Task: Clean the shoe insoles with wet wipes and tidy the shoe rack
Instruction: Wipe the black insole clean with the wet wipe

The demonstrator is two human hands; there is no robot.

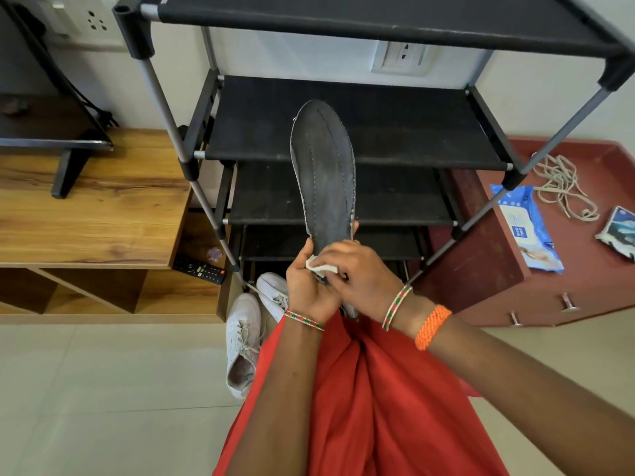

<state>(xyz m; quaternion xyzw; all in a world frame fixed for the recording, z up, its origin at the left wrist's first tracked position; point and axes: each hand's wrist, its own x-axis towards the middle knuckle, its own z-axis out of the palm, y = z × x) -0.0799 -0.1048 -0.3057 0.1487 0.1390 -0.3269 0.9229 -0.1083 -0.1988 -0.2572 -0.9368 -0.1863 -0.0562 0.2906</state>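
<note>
Wiping 1 insole (323, 176) w/ wipe (321, 267), both hands gripping; rack (343, 146) bare, shoes (242, 341) on floor, tidying left.

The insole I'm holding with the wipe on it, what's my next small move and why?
Probably slide the wipe up the insole toward the toe: the right hand presses it only at the heel, where the left hand grips.

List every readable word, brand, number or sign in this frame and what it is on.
"mee mee": white logo patch on the blue wet wipes pack.
Smaller print on that pack: too blurred to read.
Remote control button markings: too small to read.
Blue-and-white packet at the right edge: no legible text.
</note>
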